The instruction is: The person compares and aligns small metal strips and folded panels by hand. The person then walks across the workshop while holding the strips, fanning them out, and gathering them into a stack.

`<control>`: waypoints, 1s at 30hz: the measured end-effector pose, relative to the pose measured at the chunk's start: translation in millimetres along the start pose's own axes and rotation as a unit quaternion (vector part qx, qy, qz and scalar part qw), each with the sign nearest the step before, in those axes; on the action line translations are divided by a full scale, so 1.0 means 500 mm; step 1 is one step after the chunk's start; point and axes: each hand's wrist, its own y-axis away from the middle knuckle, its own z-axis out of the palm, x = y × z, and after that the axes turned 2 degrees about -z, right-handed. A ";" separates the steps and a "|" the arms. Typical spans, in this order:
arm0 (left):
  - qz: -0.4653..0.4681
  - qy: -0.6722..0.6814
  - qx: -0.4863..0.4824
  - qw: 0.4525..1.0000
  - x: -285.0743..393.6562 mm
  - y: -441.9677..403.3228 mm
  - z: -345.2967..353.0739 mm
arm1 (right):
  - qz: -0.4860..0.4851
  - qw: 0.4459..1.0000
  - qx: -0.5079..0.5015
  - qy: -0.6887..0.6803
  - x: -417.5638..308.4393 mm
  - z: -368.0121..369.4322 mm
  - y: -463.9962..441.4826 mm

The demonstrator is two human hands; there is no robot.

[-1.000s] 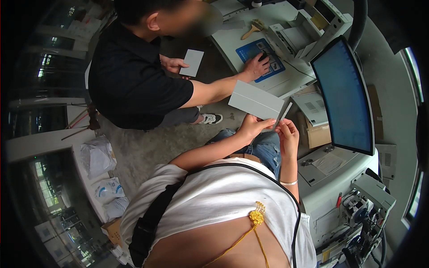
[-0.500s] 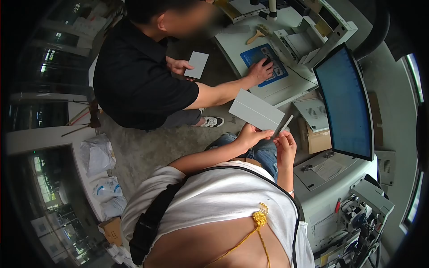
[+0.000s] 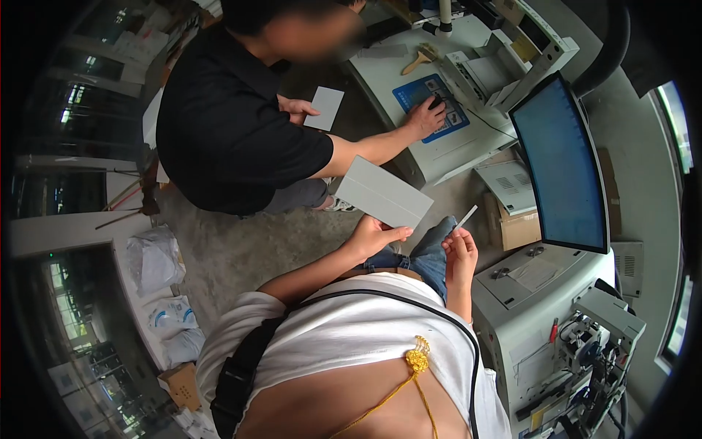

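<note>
Fingers of the left hand (image 3: 368,238) were clamped on a grey board (image 3: 384,192), reaching beyond them; right hand (image 3: 461,254) fingers pinched a thin strip (image 3: 466,217), already apart from the unbent board.

Lettering is showing but staying unreadable: pale print is marking the blue mouse pad (image 3: 411,94) on the desk (image 3: 446,162), blue print is curving across a white bag (image 3: 172,313) at left, and faint marks are covering the paper sheet (image 3: 537,276) lying on the pale machine (image 3: 504,293). No brand or number is coming through legibly.
</note>
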 end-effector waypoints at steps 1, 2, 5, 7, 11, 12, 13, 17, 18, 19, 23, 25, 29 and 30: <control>0.015 -0.001 0.007 1.000 -0.005 0.008 -0.003 | 0.013 0.999 -0.024 0.023 -0.004 0.006 0.004; 0.031 -0.001 0.015 0.999 -0.009 0.016 -0.002 | 0.008 0.998 -0.051 0.038 -0.011 0.013 0.010; 0.068 0.033 0.058 0.995 -0.015 0.052 0.012 | -0.056 0.998 -0.030 0.010 -0.038 0.026 0.005; 0.087 0.051 0.086 0.991 -0.021 0.080 0.029 | -0.027 0.991 -0.100 0.087 -0.056 0.028 0.002; 0.097 0.054 0.173 0.979 -0.049 0.151 0.060 | 0.053 0.959 -0.230 0.158 -0.071 0.048 0.035; 0.117 0.079 0.181 0.973 -0.042 0.173 0.069 | 0.076 0.960 -0.227 0.145 -0.072 0.059 0.044; 0.135 0.101 0.190 0.967 -0.043 0.199 0.074 | 0.094 0.957 -0.237 0.135 -0.067 0.060 0.050; 0.139 0.122 0.291 0.939 -0.068 0.291 0.075 | 0.167 0.933 -0.303 0.100 -0.039 0.107 0.095; 0.148 0.144 0.309 0.928 -0.065 0.316 0.078 | 0.187 0.922 -0.325 0.101 -0.025 0.119 0.105; 0.148 0.160 0.317 0.923 -0.074 0.343 0.070 | 0.211 0.908 -0.348 0.104 -0.007 0.132 0.117; 0.160 0.213 0.405 0.875 -0.101 0.455 0.025 | 0.276 0.857 -0.416 0.130 0.069 0.211 0.187; 0.178 0.236 0.437 0.849 -0.110 0.517 -0.014 | 0.297 0.828 -0.453 0.146 0.131 0.250 0.218; 0.219 0.272 0.496 0.795 -0.129 0.642 -0.131 | 0.337 0.774 -0.502 0.188 0.280 0.354 0.292; 0.218 0.277 0.518 0.780 -0.129 0.677 -0.169 | 0.347 0.762 -0.512 0.193 0.326 0.384 0.315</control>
